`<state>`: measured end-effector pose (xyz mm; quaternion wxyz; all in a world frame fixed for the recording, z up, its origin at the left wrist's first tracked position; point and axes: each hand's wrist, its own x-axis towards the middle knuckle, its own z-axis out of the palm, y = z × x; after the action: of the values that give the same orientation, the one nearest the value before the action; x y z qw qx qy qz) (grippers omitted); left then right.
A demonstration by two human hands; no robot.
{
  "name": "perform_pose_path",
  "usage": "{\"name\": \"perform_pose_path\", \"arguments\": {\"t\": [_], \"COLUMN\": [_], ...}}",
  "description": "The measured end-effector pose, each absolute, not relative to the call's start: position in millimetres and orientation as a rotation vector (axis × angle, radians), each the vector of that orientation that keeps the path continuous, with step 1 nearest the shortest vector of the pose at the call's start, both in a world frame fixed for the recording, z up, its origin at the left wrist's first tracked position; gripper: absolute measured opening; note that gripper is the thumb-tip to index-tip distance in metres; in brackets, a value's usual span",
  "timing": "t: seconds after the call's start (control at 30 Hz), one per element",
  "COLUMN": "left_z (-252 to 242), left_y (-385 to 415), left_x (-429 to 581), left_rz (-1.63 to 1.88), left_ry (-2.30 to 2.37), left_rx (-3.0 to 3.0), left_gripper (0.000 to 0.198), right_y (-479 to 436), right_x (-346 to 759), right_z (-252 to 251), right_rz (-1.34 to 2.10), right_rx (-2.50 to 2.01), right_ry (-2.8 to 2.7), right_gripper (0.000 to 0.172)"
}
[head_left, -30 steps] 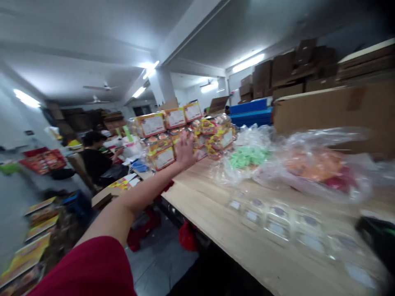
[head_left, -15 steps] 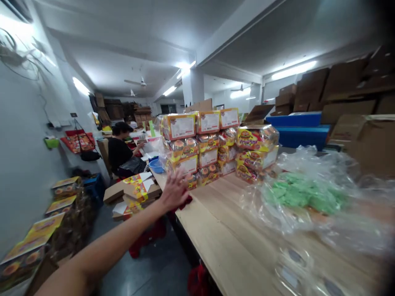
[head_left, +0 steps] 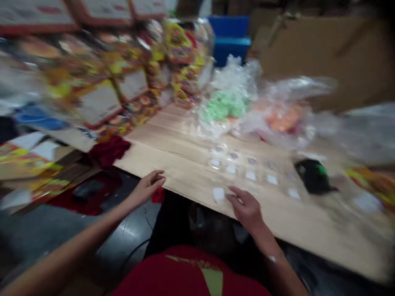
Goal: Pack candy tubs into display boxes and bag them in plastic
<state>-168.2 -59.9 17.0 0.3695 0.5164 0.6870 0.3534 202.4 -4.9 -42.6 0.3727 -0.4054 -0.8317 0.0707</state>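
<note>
My left hand [head_left: 148,188] hovers at the front edge of the wooden table, fingers loosely apart and nothing in it. My right hand [head_left: 246,207] is over the table edge, thumb and fingers drawn together at the side of a small clear packet with a white square label [head_left: 219,194]. It appears to pinch the packet's edge, though blur softens the contact. Beyond it lie several similar clear packets [head_left: 250,176] in rows, each showing a white square and a dark round spot. A dark red cloth [head_left: 110,151] rests at the table's left corner.
Printed yellow-and-red boxes [head_left: 98,100] are stacked at the back left. Plastic bags hold green pieces [head_left: 226,105] and orange pieces [head_left: 285,117]. A black item with green [head_left: 313,176] lies at right. Flat cardboard [head_left: 33,168] is piled left of the table [head_left: 173,162].
My view has swung down and to the right onto the table. My left hand has drawn back from beside the stacked boxes. My right hand has come into view at the labelled packet.
</note>
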Motion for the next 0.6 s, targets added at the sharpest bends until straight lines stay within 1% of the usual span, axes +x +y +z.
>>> {"name": "perform_pose_path", "arguments": {"t": [0.07, 0.17, 0.3, 0.37, 0.43, 0.5, 0.53, 0.6], "left_z": [2.0, 5.8, 11.4, 6.4, -0.2, -4.2, -4.9, -4.7], "left_y": [-59.5, -50.3, -40.7, -37.6, -29.8, -13.1, -1.0, 28.3], "left_x": [-121.7, -64.0, -3.1, 12.7, 10.7, -9.3, -23.6, -52.1], "left_rz": [0.889, 0.914, 0.892, 0.941, 1.095, 1.335, 1.465, 1.635], "left_ry": [1.516, 1.271, 1.118, 1.187, 1.332, 1.512, 1.600, 1.760], "left_rx": [1.173, 1.035, 0.884, 0.900, 0.926, 0.898, 0.867, 0.843], "left_gripper": [0.062, 0.057, 0.062, 0.046, 0.031, 0.028, 0.029, 0.031], "right_y": [-18.2, -23.4, -34.6, -42.9, -48.7, -49.4, -47.7, -41.1], "right_x": [210.3, 209.6, 211.5, 217.3, 229.5, 250.1, 263.3, 293.8], "right_z": [-34.7, -24.9, -22.1, -25.3, -31.2, -40.1, -45.5, -57.4], "right_rz": [0.023, -0.149, -0.202, -0.216, -0.212, -0.203, -0.199, -0.207], "right_rx": [-0.907, -0.794, -0.783, -0.787, -0.850, -0.991, -1.083, -1.273], "right_ry": [-2.224, -2.279, -2.316, -2.280, -2.203, -2.099, -2.040, -1.926], "right_gripper": [0.019, 0.017, 0.014, 0.019, 0.031, 0.041, 0.042, 0.038]}}
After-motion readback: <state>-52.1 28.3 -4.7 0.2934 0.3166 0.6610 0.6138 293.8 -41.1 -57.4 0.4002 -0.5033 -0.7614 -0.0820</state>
